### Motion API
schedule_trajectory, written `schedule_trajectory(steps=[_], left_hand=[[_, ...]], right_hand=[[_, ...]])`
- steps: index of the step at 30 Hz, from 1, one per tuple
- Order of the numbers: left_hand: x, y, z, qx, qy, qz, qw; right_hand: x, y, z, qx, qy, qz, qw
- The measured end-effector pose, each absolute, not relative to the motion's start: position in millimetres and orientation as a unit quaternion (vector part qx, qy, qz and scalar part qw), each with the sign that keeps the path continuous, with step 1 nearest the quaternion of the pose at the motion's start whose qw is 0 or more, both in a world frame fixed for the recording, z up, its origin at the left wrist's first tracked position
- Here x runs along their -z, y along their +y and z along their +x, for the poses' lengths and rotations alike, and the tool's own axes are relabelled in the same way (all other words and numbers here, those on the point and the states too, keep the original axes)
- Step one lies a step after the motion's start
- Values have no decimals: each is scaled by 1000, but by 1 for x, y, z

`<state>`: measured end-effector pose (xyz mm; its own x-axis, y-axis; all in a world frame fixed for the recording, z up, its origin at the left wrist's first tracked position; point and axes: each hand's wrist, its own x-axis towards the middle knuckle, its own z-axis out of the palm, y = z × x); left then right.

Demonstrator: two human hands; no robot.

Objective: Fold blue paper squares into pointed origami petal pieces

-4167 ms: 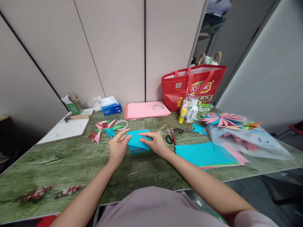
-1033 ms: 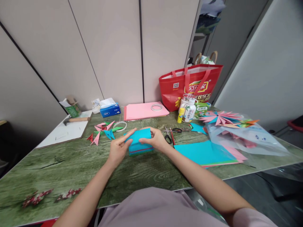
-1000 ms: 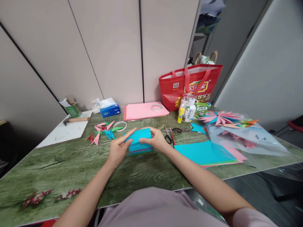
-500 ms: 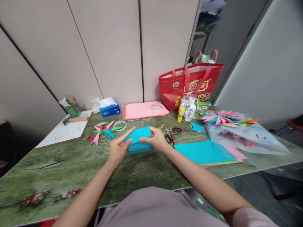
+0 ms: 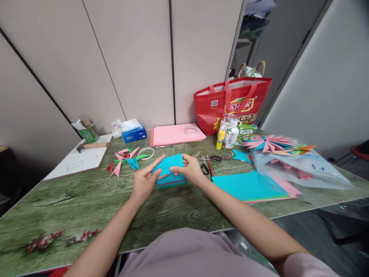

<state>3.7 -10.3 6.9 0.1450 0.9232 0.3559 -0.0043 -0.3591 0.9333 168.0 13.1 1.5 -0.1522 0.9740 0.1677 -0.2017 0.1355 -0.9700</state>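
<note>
A folded blue paper [image 5: 169,163] is held up between my two hands, over a small stack of folded papers [image 5: 173,183] with blue, red and green edges. My left hand [image 5: 145,177] grips its left side, thumb on the near face. On the right side my right hand [image 5: 188,169] pinches it, thumb pressed near the lower edge. Below the blue paper a thin strip of finger shows. Folded paper pieces [image 5: 133,164] in pink, red, green and blue lie left of my hands. Scissors [image 5: 205,164] and a red pencil [image 5: 210,168] are at the right.
Blue sheets [image 5: 249,185] lie to the right, near a plastic bag [image 5: 305,165] and a pink paper flower [image 5: 269,144]. Behind stand a glue stick [image 5: 220,140], a bottle [image 5: 231,134], a red bag [image 5: 207,111], pink sheets [image 5: 173,135] and a tissue box [image 5: 134,134]. A hammer [image 5: 95,145] is at left.
The held blue paper's lower edge has lifted slightly, and a bit of finger now shows beneath it. Both hands have stayed almost in place.
</note>
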Motion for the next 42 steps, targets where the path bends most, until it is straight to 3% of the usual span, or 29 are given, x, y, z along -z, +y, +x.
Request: schedule_trajectory(steps=[7,16,23,28,42], left_hand=[[-11,-12,3,-512,424,651,366],[-14,-14,3,-473,429,730,244],[-12,-12,2,-488,420,690,330],[-9,-7,0,-521,390,623,434],[-12,-4,1,-548,401,592,434]], right_hand=[[0,5,168,-361,-634,-401,554],[2,7,166,-330,-649,-428,535],[-2,15,175,-419,-631,-416,504],[-3,17,178,-573,-558,-329,501],[-1,21,178,-655,-470,-278,523]])
